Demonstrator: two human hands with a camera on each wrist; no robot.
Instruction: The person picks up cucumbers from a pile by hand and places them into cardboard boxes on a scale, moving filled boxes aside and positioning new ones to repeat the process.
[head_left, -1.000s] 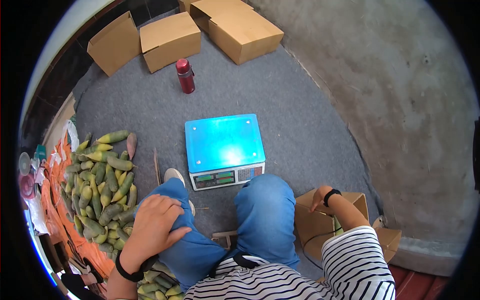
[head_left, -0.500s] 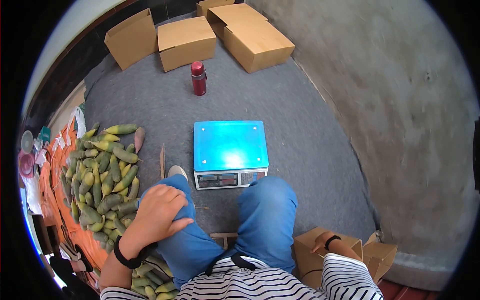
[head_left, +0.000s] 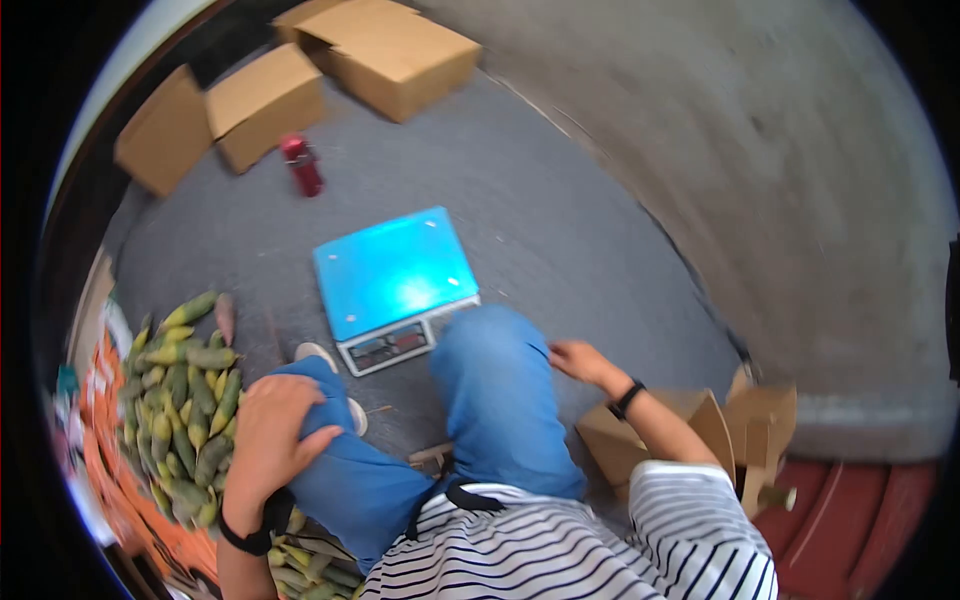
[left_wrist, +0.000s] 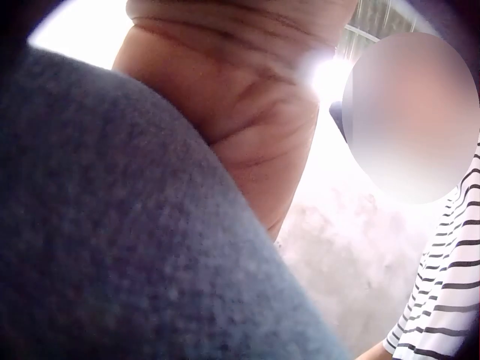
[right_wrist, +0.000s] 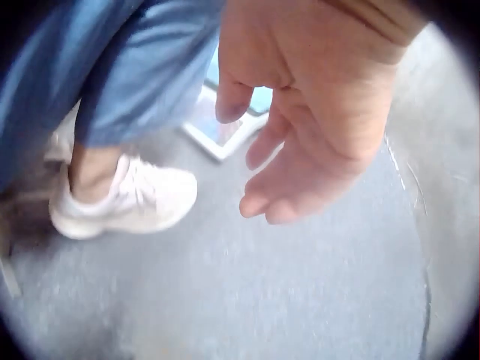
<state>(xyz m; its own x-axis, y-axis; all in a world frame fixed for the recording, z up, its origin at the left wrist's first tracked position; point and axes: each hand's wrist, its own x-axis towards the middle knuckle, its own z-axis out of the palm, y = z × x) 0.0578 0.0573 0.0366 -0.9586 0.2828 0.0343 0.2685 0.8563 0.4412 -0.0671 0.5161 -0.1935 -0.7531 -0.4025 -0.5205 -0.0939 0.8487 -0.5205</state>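
My left hand (head_left: pixel 272 425) rests on the left knee of the blue jeans (head_left: pixel 345 490), its fingers lying over the denim. In the left wrist view, part of that hand (left_wrist: pixel 232 97) shows against the cloth. The right hand (head_left: pixel 583 362) hovers beside the right knee, over the floor. Its fingers hang loosely bent with nothing between them, as the right wrist view shows the hand (right_wrist: pixel 322 112) up close. A digital scale with a bare blue platform (head_left: pixel 390 270) stands in front of the knees. Left of the legs lies a heap of green radishes (head_left: pixel 185 410).
An open cardboard box (head_left: pixel 640 435) stands right of the right leg, below the forearm. At the back are a red flask (head_left: pixel 303 167) and several cardboard boxes (head_left: pixel 405 60). A concrete wall (head_left: pixel 700 150) bounds the right side. Orange sheeting (head_left: pixel 110 460) lies under the radishes.
The right hand has come up from the cardboard box and moved forward and left to beside the right knee. The left hand stays on the left knee. The head view has turned right.
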